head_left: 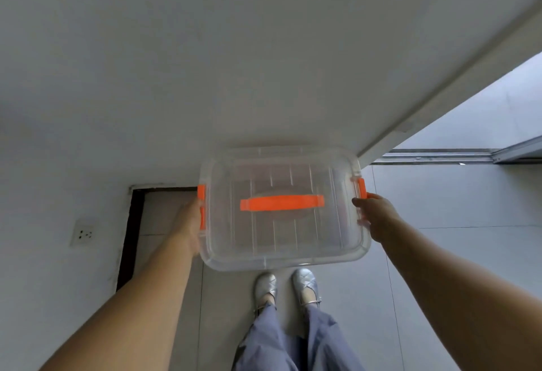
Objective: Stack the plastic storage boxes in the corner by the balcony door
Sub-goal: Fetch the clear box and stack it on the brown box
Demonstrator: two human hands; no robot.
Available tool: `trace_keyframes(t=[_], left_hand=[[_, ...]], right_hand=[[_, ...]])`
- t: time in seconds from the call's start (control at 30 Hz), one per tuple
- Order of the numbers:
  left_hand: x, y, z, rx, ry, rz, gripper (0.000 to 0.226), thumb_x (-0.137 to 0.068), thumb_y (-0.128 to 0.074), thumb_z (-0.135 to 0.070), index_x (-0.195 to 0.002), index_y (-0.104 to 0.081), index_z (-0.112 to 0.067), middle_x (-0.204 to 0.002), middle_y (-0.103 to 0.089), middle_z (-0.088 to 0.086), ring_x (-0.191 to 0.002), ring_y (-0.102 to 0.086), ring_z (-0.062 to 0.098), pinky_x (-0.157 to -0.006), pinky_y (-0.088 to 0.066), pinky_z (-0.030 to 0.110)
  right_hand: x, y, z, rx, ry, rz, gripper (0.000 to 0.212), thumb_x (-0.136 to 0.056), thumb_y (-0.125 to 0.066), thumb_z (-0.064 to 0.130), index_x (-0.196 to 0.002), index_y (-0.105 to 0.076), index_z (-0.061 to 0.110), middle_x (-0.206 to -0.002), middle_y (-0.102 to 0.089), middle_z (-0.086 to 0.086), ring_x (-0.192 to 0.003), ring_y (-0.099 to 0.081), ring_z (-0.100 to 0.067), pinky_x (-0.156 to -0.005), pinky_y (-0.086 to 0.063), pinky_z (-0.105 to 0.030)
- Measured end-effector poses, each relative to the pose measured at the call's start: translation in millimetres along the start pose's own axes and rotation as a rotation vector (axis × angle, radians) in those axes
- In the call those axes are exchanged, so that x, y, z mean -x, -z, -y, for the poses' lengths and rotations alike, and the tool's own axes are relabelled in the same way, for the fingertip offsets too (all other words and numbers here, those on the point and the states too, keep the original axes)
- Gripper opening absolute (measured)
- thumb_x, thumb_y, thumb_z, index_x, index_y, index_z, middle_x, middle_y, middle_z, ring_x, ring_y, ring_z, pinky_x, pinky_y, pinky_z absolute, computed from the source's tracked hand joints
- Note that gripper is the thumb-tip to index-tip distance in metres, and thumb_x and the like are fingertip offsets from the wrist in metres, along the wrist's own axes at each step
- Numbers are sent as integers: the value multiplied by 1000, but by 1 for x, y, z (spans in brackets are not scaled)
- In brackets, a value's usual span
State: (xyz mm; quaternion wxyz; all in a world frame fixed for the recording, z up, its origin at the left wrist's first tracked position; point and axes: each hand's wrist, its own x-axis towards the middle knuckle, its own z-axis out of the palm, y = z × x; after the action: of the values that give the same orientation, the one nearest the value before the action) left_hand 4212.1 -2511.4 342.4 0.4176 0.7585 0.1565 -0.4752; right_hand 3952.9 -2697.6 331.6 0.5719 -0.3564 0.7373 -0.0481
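Hands are holding a clear plastic storage box (281,209) by its two short ends, above the tiled floor (440,253) and just in front of the person's feet. The left hand (189,224) is pressing against the box's left end, beside the orange latch (201,206) there; its fingers are lying behind the box wall and are blurred through the plastic, so I cannot tell whether they are curling under the rim or lying straight. The right hand (374,215) is gripping the right end just below the other orange latch (362,188), with the thumb lying on the lid's edge and the fingers (362,222) curling around the rim. An orange carry handle (282,203) is lying flat across the middle of the transparent lid. The box is sitting roughly level, with its far edge close to the white wall (234,62).

To the right of the box, a door frame (440,95) is running diagonally up the wall, and a metal sliding track (434,156) is crossing the floor at its base. On the left, a white wall socket (83,234) is showing low on the wall, next to a dark-edged opening (132,230). Below the box, silver shoes (286,287) and blue-grey trousers (293,338) are showing.
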Motion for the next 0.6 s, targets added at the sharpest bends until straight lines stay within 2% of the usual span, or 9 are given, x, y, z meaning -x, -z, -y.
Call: trace_keyframes(t=[0.1, 0.17, 0.23, 0.3, 0.37, 0.47, 0.6], left_hand=[[-11, 1, -1, -21, -3, 2, 28, -89, -47, -23, -66, -61, -15, -60, -64, 7, -60, -58, 23, -64, -51, 32], [-16, 1, -1, -44, -8, 11, 23, -89, -46, -22, -73, -61, -16, -73, -65, 10, -71, -61, 27, -82, -53, 43], [-18, 1, -2, -73, -25, 8, 16, -90, -45, -18, -83, -60, -18, -86, -64, 13, -88, -63, 32, -93, -50, 52], [-21, 1, -3, -92, -45, -2, 19, -89, -45, -14, -101, -60, -14, -99, -65, 18, -99, -63, 36, -95, -48, 57], [-26, 1, -4, -108, -54, -3, 26, -90, -45, -13, -114, -56, -14, -103, -65, 17, -101, -62, 36, -96, -47, 58], [-34, 0, -6, -130, -68, -7, 32, -90, -46, -11, -121, -53, -16, -99, -63, 14, -97, -61, 33, -95, -47, 58], [-41, -1, -4, -175, -103, -39, 44, -87, -50, -4, -130, -50, -14, -120, -61, 21, -108, -60, 39, -96, -47, 57]], right_hand=[[-3, -3, 1, 5, 17, -2, 35, -90, -54, 7, -125, -55, 4, -106, -59, -12, -100, -56, -31, -101, -45, -49], [-4, -6, 1, 3, 26, -1, 35, -91, -54, 8, -126, -55, 5, -107, -60, -12, -101, -57, -31, -100, -45, -49], [-3, -8, 0, 6, 37, -13, 35, -91, -53, 10, -126, -55, 6, -110, -61, -13, -101, -57, -31, -100, -45, -48], [-1, -10, -1, 11, 41, -29, 36, -91, -53, 11, -127, -54, 6, -114, -62, -15, -104, -58, -32, -101, -45, -49], [0, -11, -2, 8, 39, -35, 37, -91, -54, 11, -128, -54, 6, -118, -62, -16, -108, -58, -34, -101, -45, -50], [1, -11, -4, -5, 31, -36, 38, -91, -55, 12, -128, -54, 7, -120, -61, -16, -109, -58, -34, -101, -45, -51], [1, -13, -6, -8, 39, -49, 40, -90, -55, 13, -130, -53, 8, -118, -62, -14, -109, -58, -33, -101, -45, -51]])
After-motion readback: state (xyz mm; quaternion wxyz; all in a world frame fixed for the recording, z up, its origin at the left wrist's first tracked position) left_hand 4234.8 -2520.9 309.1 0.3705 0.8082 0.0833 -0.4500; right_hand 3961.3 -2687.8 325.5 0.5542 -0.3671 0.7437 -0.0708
